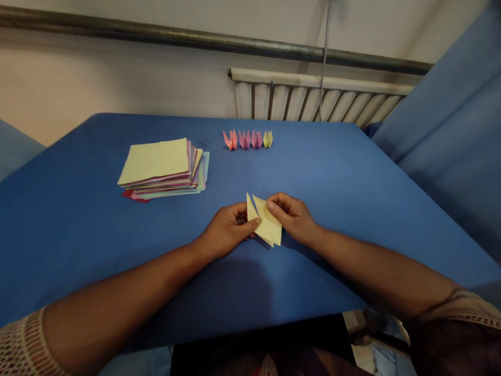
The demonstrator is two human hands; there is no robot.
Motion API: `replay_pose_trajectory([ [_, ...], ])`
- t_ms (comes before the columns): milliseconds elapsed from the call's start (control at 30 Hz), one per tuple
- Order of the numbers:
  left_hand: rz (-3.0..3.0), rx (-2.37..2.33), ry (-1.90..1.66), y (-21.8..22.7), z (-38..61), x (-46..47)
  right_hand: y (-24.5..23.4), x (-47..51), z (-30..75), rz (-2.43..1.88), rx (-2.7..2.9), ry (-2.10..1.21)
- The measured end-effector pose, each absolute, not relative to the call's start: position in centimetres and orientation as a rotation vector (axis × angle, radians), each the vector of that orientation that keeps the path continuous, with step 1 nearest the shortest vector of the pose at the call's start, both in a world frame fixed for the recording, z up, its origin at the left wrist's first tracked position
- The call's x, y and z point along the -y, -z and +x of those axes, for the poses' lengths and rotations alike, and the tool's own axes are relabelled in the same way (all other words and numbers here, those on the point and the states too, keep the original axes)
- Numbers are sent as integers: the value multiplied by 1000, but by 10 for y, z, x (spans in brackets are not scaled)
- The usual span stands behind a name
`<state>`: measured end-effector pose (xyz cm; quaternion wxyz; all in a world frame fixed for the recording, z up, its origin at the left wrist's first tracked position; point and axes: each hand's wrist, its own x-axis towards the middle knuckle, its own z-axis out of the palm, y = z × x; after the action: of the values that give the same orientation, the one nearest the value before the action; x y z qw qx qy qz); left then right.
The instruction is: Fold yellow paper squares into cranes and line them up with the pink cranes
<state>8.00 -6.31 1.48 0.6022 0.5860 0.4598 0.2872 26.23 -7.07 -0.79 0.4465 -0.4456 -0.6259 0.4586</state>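
Observation:
Between my two hands is a folded piece of pale yellow paper (269,225), with a slit between two pointed flaps at its top and overlapping corners at the bottom. My left hand (230,228) pinches its left side, thumb across the front. On the upper right, my right hand (291,215) grips the same paper between thumb and fingers. Farther back stands a row of small folded paper figures: an orange-pink one (230,140), two purple-pink ones (245,140) and a yellow one (268,139).
A thick stack of coloured paper sheets (156,163), pale yellow on top, lies on the left of the blue table (321,177). Behind the table are a radiator (282,99) and a horizontal pipe (195,43). A blue curtain (446,125) hangs at right.

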Motion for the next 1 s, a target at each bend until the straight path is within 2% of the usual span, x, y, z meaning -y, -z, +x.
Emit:
replay_pose_trajectory([
  [400, 1372, -1192, -966, -14, 82, 61, 1, 81, 262, -1160, 1595, -1056],
  [733, 1354, -1211, -956, -14, 84, 65, 13, 77, 254, -1290, 1445, -998],
  [1000, 1424, -1181, -882, -12, 84, 67, 9, 78, 257, -1267, 1599, -865],
])
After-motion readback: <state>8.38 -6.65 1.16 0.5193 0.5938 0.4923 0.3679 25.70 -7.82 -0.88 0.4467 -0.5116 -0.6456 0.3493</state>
